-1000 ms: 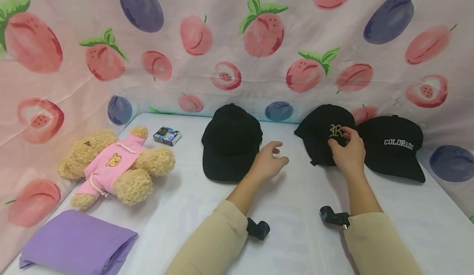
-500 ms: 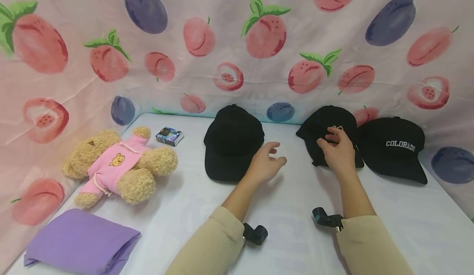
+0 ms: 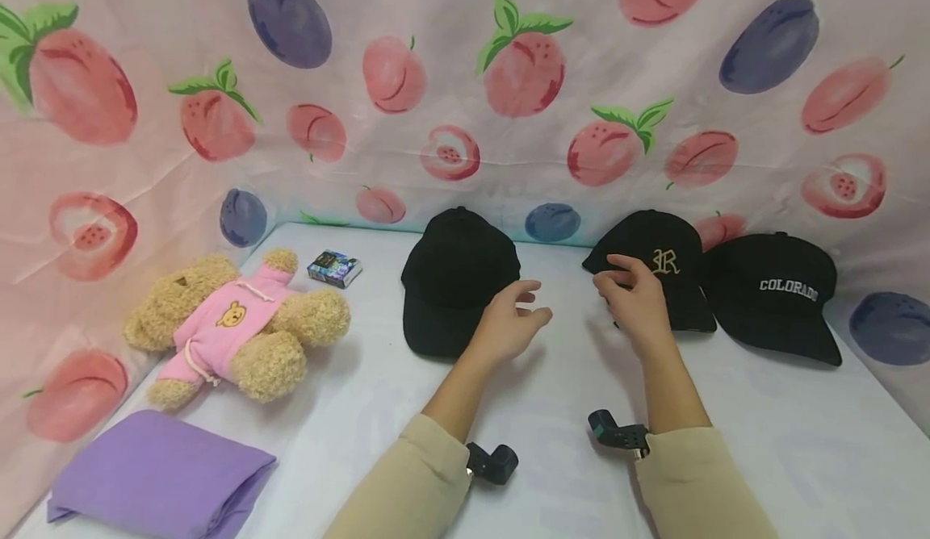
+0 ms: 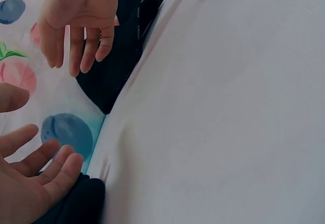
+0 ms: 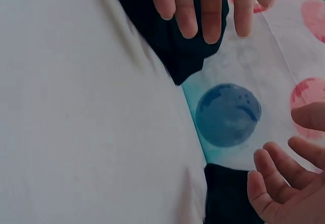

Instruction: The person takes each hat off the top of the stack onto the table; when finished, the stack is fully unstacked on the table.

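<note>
A plain black cap [image 3: 459, 265] sits at the back middle of the table, its brim facing me. My left hand [image 3: 506, 323] hovers beside its right edge, fingers loosely bent, with nothing in it. To the right stands a black cap with a gold letter R [image 3: 676, 297]. My right hand [image 3: 638, 303] is in front of that cap's left part and hides some of it; the fingers are relaxed and hold nothing. In the left wrist view my right hand [image 4: 81, 18] shows with its fingers extended. A third black cap [image 3: 773, 289], lettered COLORADO, touches the R cap's side.
At left a teddy bear in a pink hoodie [image 3: 232, 317] lies on the white table [image 3: 552, 474]. Behind it is a small patterned box [image 3: 334, 269]. A folded purple cloth [image 3: 156, 474] lies at the front left. A fruit-print curtain [image 3: 465, 71] closes off the back.
My right hand has moved left across the R cap, away from the COLORADO cap and toward my left hand, uncovering the gold letter. My left hand has shifted slightly left; the caps stay put.
</note>
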The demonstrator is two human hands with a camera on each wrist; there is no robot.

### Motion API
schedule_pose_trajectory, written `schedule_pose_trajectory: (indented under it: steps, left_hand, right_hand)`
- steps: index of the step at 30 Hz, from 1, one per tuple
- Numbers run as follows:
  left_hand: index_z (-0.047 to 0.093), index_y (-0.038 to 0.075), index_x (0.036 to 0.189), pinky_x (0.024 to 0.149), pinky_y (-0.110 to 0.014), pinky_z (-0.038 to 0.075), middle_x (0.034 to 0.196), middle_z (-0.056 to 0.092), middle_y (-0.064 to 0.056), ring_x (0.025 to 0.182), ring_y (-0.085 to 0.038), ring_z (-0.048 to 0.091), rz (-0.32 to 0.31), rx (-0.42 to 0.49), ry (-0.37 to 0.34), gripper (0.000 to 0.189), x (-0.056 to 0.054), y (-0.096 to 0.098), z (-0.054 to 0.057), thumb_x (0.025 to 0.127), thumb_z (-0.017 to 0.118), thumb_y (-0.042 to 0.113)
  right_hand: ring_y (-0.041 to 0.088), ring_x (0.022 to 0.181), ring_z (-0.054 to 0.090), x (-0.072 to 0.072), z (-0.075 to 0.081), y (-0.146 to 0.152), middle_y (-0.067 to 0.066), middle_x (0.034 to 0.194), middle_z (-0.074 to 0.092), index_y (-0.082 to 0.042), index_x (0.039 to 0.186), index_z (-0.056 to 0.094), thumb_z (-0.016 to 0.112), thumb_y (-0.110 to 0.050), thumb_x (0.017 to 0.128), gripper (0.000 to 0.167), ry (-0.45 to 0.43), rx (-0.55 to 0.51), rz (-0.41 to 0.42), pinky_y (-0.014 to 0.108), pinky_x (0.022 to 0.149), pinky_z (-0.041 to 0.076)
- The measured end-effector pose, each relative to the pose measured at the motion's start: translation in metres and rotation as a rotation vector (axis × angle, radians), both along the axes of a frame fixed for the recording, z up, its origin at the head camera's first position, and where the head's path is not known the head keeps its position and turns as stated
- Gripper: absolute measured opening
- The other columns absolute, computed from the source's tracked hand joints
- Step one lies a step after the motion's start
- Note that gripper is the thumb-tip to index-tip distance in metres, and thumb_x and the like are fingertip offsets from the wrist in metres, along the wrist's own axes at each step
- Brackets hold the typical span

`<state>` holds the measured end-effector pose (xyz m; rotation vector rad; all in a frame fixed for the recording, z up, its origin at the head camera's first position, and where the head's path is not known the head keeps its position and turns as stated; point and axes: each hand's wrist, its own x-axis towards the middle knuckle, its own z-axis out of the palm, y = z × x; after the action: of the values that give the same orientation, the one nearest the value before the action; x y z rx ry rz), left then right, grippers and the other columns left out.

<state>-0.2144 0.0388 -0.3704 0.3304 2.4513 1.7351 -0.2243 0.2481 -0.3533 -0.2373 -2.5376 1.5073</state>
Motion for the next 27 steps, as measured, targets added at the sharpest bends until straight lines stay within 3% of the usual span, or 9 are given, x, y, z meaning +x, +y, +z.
schedule_pose_trajectory:
  steps: [10, 17, 27]
  left_hand:
    - [0.059, 0.018, 0.144, 0.102, -0.044, 0.053, 0.142, 0.06, -0.014, 0.12, -0.027, 0.062, -0.002, -0.01, 0.016, 0.048, 0.0, -0.011, -0.003, 0.098, 0.064, 0.027]
    - [0.058, 0.015, 0.145, 0.106, -0.047, 0.051, 0.143, 0.06, -0.016, 0.123, -0.03, 0.062, -0.016, 0.008, 0.035, 0.047, 0.003, -0.02, 0.0, 0.099, 0.064, 0.024]
    - [0.058, 0.015, 0.145, 0.111, -0.047, 0.048, 0.143, 0.059, -0.014, 0.13, -0.033, 0.059, 0.005, 0.054, 0.058, 0.046, 0.002, -0.033, 0.009, 0.1, 0.064, 0.023]
  right_hand:
    - [0.026, 0.113, 0.065, 0.0, 0.003, -0.02, 0.019, 0.136, 0.064, -0.012, 0.153, 0.047, 0.06, -0.03, 0.103, 0.055, -0.02, -0.011, 0.081, 0.043, 0.099, 0.055]
    - [0.035, 0.12, 0.064, -0.003, 0.002, -0.034, 0.022, 0.138, 0.063, -0.011, 0.152, 0.048, 0.061, -0.028, 0.103, 0.054, -0.017, -0.063, 0.124, 0.048, 0.102, 0.055]
    - [0.033, 0.121, 0.064, -0.006, 0.004, -0.05, 0.02, 0.14, 0.063, -0.013, 0.153, 0.047, 0.061, -0.029, 0.103, 0.055, -0.019, -0.107, 0.13, 0.049, 0.103, 0.054]
